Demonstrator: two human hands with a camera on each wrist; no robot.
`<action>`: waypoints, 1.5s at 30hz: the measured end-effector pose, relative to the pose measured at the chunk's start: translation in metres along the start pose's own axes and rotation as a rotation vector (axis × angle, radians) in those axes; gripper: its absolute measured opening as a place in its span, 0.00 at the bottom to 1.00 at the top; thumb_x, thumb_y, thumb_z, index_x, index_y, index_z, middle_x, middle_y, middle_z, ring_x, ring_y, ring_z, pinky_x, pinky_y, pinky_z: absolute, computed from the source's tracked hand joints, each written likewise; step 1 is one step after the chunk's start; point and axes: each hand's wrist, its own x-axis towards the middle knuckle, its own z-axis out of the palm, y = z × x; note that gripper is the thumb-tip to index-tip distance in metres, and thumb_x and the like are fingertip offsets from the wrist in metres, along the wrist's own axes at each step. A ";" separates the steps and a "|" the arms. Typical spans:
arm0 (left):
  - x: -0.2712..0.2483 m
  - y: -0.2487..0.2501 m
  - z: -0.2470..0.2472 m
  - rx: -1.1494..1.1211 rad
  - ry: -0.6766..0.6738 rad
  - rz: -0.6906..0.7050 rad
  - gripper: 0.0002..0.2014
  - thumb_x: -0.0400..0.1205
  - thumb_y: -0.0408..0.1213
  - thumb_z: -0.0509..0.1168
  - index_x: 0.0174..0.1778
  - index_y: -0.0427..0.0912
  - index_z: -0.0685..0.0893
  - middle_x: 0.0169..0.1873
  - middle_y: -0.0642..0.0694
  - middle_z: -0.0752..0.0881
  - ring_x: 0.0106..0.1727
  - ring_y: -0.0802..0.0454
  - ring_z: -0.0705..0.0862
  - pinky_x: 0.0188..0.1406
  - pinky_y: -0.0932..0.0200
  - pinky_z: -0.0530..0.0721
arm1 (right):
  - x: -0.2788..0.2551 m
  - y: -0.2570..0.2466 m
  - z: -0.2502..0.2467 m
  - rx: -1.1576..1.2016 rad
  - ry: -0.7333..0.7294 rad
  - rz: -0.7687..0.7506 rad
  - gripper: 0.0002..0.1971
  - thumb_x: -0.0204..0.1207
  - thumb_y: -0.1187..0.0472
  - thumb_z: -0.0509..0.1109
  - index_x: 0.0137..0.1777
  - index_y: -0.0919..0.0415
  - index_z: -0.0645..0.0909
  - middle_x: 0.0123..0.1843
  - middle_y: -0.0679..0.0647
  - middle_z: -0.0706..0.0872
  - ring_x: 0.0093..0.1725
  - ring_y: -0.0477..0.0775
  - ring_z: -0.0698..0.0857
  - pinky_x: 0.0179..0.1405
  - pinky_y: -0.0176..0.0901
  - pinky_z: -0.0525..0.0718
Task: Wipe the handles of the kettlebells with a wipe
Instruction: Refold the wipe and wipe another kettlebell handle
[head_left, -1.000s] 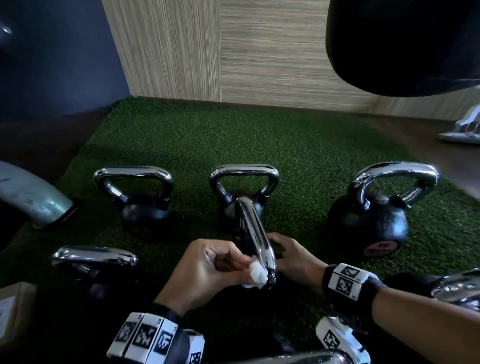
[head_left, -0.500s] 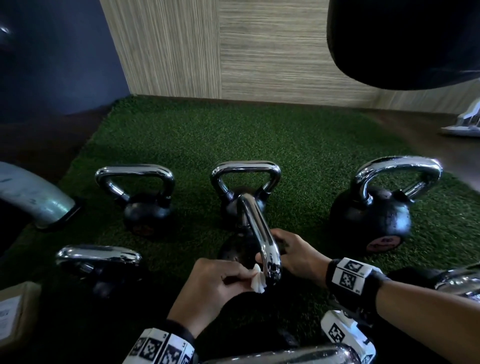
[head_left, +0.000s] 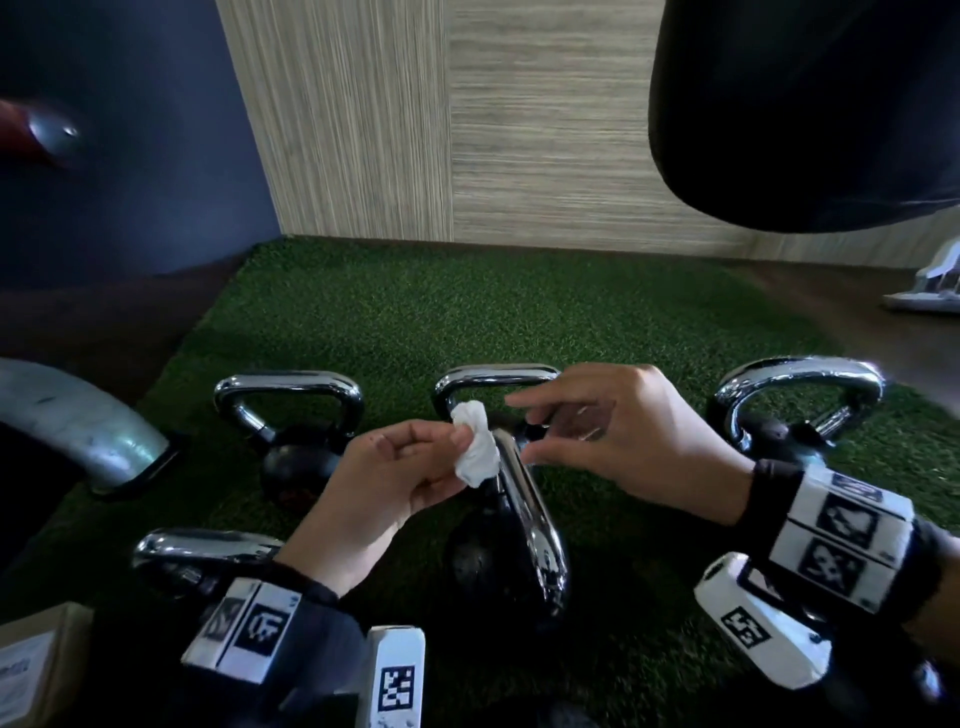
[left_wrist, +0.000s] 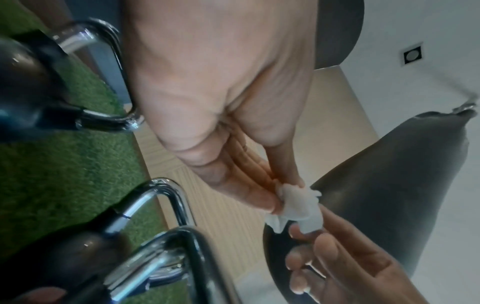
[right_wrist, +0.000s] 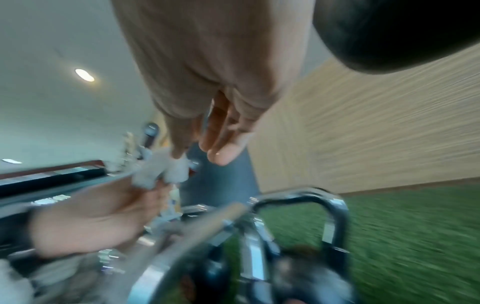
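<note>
My left hand (head_left: 452, 447) pinches a crumpled white wipe (head_left: 475, 447) between thumb and fingers, held just above the far end of the near middle kettlebell's chrome handle (head_left: 530, 514). My right hand (head_left: 519, 428) hovers beside it with fingers straight and spread. In the left wrist view one fingertip of the right hand (left_wrist: 306, 230) meets the wipe (left_wrist: 298, 209). In the right wrist view the wipe (right_wrist: 166, 170) sits at the tip of one finger. Three kettlebells stand behind on the turf: left (head_left: 291, 395), middle (head_left: 493, 374), right (head_left: 800, 374).
Green turf (head_left: 467, 312) covers the floor up to a wood-grain wall. Another kettlebell (head_left: 202, 545) stands near left, beside a cardboard box (head_left: 31, 670) and a grey pipe (head_left: 67, 415). A black punching bag (head_left: 805, 104) hangs at upper right.
Both hands have risen off the near kettlebell. The left hand lifted the wipe away from the handle's near end; the right hand let go of the kettlebell and came up to the wipe.
</note>
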 end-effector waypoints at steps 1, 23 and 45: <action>0.001 0.002 0.004 -0.006 -0.029 -0.007 0.08 0.70 0.39 0.75 0.40 0.39 0.90 0.36 0.42 0.90 0.37 0.55 0.89 0.39 0.64 0.89 | 0.000 -0.007 0.002 0.004 -0.001 -0.027 0.22 0.64 0.52 0.88 0.60 0.43 0.92 0.47 0.43 0.92 0.41 0.45 0.92 0.44 0.40 0.91; 0.002 -0.072 -0.026 1.078 -0.402 -0.100 0.63 0.68 0.47 0.84 0.88 0.59 0.44 0.86 0.61 0.53 0.88 0.61 0.53 0.85 0.60 0.58 | -0.006 0.049 0.023 0.432 0.251 0.549 0.14 0.65 0.70 0.86 0.49 0.60 0.93 0.47 0.63 0.94 0.50 0.66 0.94 0.50 0.58 0.94; 0.018 -0.123 -0.013 1.122 -0.288 0.397 0.58 0.59 0.53 0.80 0.85 0.36 0.64 0.76 0.57 0.69 0.79 0.57 0.70 0.82 0.62 0.68 | -0.015 0.121 0.110 0.679 0.172 0.774 0.11 0.70 0.69 0.84 0.52 0.67 0.93 0.49 0.63 0.95 0.54 0.66 0.93 0.62 0.60 0.90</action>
